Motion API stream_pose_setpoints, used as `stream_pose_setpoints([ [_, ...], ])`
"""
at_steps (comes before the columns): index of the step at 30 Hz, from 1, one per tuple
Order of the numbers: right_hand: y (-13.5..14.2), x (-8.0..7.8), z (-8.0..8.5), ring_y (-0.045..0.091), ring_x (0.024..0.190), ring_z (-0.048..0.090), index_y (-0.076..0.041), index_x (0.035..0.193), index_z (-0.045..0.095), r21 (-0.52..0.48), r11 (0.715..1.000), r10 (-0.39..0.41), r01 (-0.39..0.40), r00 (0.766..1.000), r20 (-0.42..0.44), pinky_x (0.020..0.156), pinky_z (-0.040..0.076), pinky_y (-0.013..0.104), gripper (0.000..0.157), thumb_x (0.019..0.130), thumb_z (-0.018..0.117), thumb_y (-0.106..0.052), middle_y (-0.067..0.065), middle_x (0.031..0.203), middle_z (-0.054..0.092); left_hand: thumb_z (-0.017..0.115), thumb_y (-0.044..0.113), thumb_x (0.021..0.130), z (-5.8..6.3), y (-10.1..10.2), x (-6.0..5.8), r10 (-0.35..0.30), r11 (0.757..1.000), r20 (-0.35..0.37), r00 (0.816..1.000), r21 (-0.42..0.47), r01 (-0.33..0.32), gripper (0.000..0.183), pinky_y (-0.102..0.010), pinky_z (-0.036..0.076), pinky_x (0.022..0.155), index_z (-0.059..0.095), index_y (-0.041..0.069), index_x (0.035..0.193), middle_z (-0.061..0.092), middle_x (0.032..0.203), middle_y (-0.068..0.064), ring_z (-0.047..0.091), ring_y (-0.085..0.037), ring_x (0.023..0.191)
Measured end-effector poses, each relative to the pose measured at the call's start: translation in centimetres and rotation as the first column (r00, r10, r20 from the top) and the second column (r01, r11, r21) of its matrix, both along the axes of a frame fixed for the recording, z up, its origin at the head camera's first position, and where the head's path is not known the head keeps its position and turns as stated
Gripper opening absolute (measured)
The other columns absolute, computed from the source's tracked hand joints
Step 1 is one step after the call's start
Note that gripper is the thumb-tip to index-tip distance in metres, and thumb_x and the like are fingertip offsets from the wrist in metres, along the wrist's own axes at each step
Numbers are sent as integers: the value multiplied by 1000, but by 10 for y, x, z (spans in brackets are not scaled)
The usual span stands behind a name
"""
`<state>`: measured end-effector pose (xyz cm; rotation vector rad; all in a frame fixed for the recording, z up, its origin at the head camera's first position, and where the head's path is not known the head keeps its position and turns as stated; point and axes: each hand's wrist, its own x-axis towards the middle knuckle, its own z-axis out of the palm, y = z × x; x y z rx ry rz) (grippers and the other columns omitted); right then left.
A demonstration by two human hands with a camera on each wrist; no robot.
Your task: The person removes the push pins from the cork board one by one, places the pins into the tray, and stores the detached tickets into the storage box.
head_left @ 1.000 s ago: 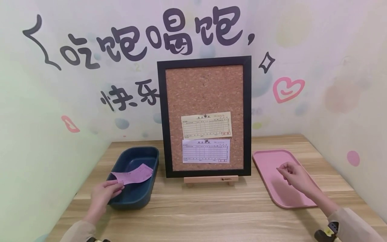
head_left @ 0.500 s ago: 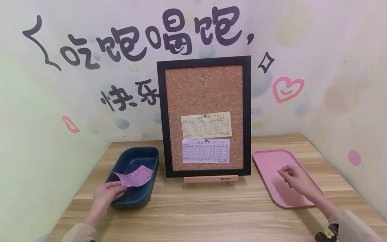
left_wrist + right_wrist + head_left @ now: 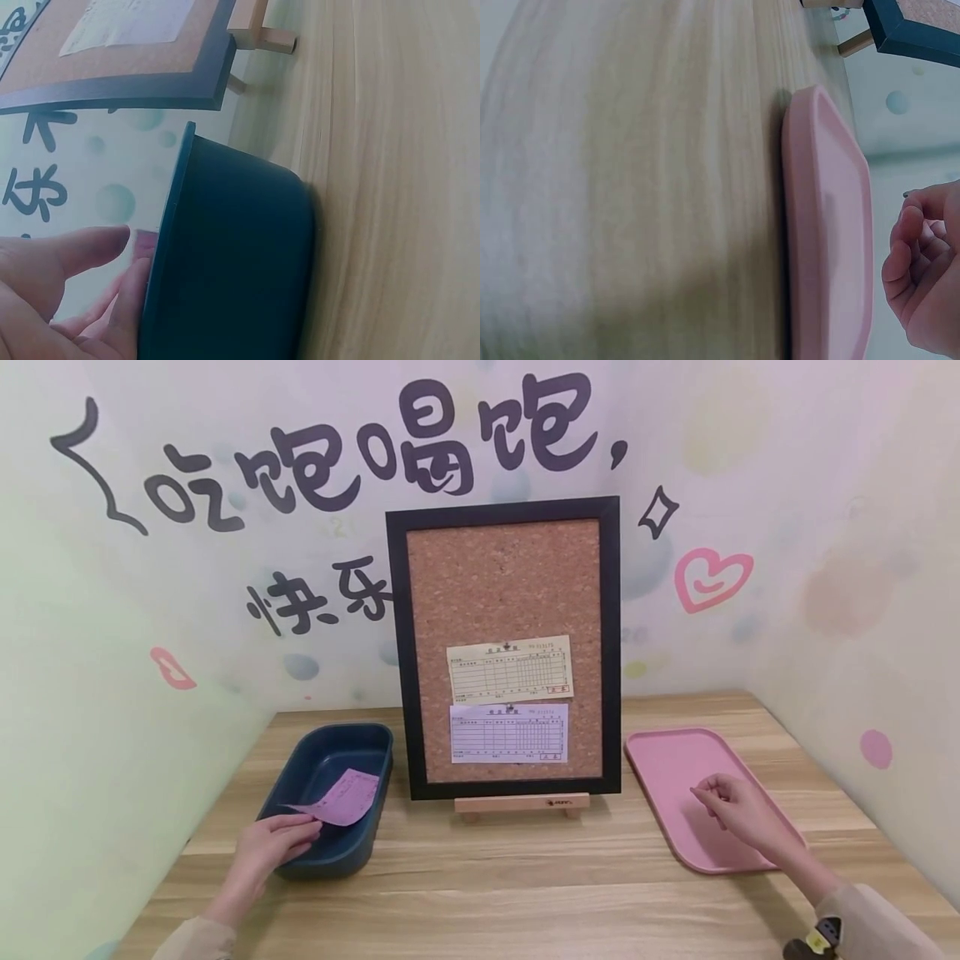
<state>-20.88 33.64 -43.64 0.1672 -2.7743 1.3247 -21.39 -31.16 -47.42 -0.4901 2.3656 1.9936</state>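
- Fingers of your left hand [image 3: 268, 845] are close together, seeming to pinch the left end of the pink slip [image 3: 349, 797].
- Blue tub [image 3: 330, 865], near the far left corner of the wooden surface [image 3: 495, 893]: the slip curves over its opening, free end towards the tub's right edge.
- Expect that slip to be light, limp and easily creased; hold it gently by one end or corner. You cannot read its print.
- Wall lettering [image 3: 427, 407] reads "吃饱喝饱" and "快乐".
- Corkboard [image 3: 502, 577], between the surface's left and right edges, shows you a cream form [image 3: 510, 670] above a lavender form [image 3: 509, 734]; their fine print and the wooden stand's [image 3: 498, 805] logo are illegible.
- Pink tray [image 3: 667, 768], near the surface's right edge; above it your right hand [image 3: 738, 810] pinches a tiny dark object [image 3: 906, 195], too small to identify.
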Motion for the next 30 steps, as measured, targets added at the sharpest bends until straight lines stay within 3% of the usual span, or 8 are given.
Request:
stream_pose_setpoints([
  [9,2,4,-13,5,50,41,4,88,55,42,999,-27,30,998,-54,41,39,23,17,92,51,-12,4,65,49,80,31,65,3,1,3,-11,999,25,1000,-44,12,71,-26,53,74,53,-9,117,63,105,-15,65,-11,83],
  [15,5,3,-27,4,51,40,1,83,57,71,996,-38,45,995,-98,42,37,22,14,90,54,-11,1,64,50,80,30,66,5,2,6,-28,1000,31,999,-14,28,72,-26,53,75,51,-9,119,64,105,-13,65,-11,85],
  [30,8,3,-35,4,45,42,0,85,58,76,997,24,-27,999,42,40,40,22,15,87,58,-15,-2,59,49,79,36,67,2,4,5,-51,998,-18,999,-21,51,75,-26,53,75,50,-6,122,67,99,-5,65,-8,86],
])
